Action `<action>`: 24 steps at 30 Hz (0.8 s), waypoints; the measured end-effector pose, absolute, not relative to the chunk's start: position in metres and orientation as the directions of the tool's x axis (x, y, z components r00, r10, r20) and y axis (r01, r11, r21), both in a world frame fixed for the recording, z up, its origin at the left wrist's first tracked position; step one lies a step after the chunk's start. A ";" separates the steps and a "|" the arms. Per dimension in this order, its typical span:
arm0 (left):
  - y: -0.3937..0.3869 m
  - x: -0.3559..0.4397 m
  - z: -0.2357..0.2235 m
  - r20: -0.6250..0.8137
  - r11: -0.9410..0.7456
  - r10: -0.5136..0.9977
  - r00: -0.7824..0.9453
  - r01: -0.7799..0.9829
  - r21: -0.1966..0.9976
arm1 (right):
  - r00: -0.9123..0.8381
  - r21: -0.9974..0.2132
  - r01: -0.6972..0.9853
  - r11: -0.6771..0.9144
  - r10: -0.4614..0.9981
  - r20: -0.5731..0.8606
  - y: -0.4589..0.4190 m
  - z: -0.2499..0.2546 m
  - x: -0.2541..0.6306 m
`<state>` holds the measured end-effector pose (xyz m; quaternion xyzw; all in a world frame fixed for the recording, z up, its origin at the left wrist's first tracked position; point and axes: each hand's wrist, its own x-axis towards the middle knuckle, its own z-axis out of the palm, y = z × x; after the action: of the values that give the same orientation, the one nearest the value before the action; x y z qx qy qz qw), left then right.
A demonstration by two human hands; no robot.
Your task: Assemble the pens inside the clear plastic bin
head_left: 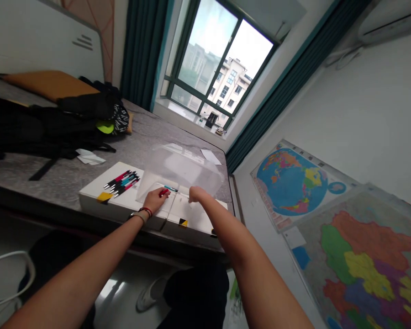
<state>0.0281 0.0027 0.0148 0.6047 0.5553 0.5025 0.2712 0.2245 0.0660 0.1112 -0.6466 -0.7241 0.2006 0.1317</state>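
Pens (122, 183), all skinny, sat near the white box (89, 189)'s left edge, left hand (153, 201) pinching a red pen (164, 192), couldn't tell right hand (196, 194)'s grip.

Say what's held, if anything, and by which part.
Left hand: a red pen, gripped at a part too small to tell. Right hand: cannot be told.

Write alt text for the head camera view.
The left hand holds something red and the right hand is near it, both at a translucent bin on white boxes. Loose pens lie on the boxes to the left; a window stands beyond.
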 end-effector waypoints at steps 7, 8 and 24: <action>0.006 0.025 0.011 0.310 -0.262 0.946 -0.090 0.345 0.901 | -0.147 -0.059 0.989 0.137 0.963 -0.226 0.046 0.090 0.223; 0.007 0.024 0.011 0.309 -0.265 0.947 -0.083 0.338 0.903 | -0.152 -0.060 0.988 0.142 0.963 -0.222 0.044 0.088 0.223; 0.015 0.026 0.004 0.253 -0.223 0.964 -0.088 0.258 0.940 | 0.042 -0.858 0.504 -0.101 0.995 -0.092 0.028 0.070 0.209</action>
<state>0.0260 0.0151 0.0036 0.5839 0.5230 0.5201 0.3391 0.2089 0.0285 0.0699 -0.6418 -0.5837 0.3720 0.3301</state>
